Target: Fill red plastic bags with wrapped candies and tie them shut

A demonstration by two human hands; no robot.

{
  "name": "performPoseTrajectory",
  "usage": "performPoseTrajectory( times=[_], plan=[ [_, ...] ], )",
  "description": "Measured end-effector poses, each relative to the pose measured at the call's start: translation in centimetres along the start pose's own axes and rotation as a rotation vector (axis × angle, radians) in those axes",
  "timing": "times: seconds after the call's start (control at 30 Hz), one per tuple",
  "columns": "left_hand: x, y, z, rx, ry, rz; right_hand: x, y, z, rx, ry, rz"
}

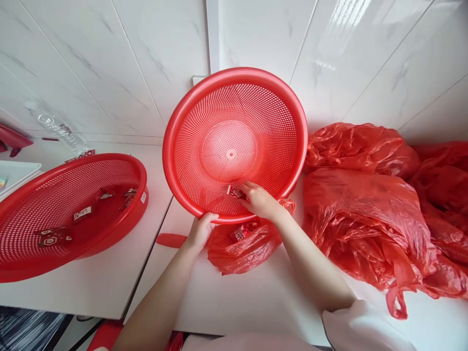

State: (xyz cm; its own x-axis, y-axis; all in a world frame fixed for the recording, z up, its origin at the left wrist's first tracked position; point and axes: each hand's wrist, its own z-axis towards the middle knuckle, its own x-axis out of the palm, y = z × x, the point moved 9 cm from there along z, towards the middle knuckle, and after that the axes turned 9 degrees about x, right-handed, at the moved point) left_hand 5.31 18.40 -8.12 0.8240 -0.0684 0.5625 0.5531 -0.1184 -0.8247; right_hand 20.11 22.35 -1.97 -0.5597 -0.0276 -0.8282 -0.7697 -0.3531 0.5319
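Note:
A round red plastic mesh basket (234,73) is tilted up toward me in the middle of the table. My left hand (202,229) grips its near rim, thumb over the edge. Inside the basket, near the lower wall, my right hand (258,199) has its fingers closed around a small red packet (237,193) with white print. Under the near rim lies a red plastic bag (244,256), its mouth apart. A few red packets (239,234) with a printed code show inside the bag.
On the left stands a second red mesh basket (141,204) holding several small packets. Red plastic bags (361,209) are heaped on the right. A clear plastic bottle (60,129) lies by the wall at the far left. A seam (149,253) runs between two white tabletops.

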Motion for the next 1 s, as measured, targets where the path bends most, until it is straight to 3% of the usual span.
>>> performPoseTrajectory(
  times=[0.2,0.5,0.87,1.0],
  plan=[
    [0.0,-0.5,-0.2,-0.004,-0.005,0.025,-3.1,0.9,-0.5,-0.079,-0.127,0.199],
    [-0.2,-1.6,0.2,0.012,-0.047,0.007,-8.1,5.4,-3.2,-0.173,-0.247,0.306],
    [-0.3,-2.4,0.4,0.102,-0.044,0.037,-10.1,5.4,-4.3,-0.111,-0.292,0.393],
    [-0.3,-1.8,0.5,0.047,-0.032,0.039,-10.4,5.4,-4.5,-0.105,-0.300,0.398]
  ],
)
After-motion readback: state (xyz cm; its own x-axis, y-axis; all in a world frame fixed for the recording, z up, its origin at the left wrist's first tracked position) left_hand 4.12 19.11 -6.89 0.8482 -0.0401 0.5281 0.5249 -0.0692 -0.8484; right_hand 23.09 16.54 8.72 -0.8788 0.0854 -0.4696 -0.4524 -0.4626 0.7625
